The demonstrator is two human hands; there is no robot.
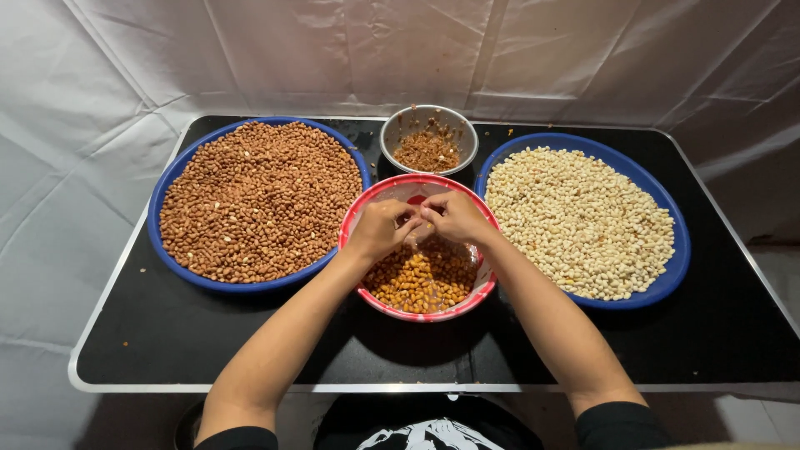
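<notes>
Left hand (382, 229) and right hand (454, 217) over red bowl (360, 218) of peanuts (421, 283), fingers pinched together, seemingly on one nut

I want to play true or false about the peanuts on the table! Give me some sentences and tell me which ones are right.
1. The big blue round tray of brown-skinned peanuts lies on the person's left. True.
2. The blue round tray of pale peeled peanuts is empty. False: it is nearly full.
3. Both hands, left hand and right hand, meet over the red-rimmed round bowl. True.
4. The small round metal bowl stands nearest the person. False: it stands at the far side, behind the red-rimmed bowl.
5. The table top is white. False: it is black.
</notes>
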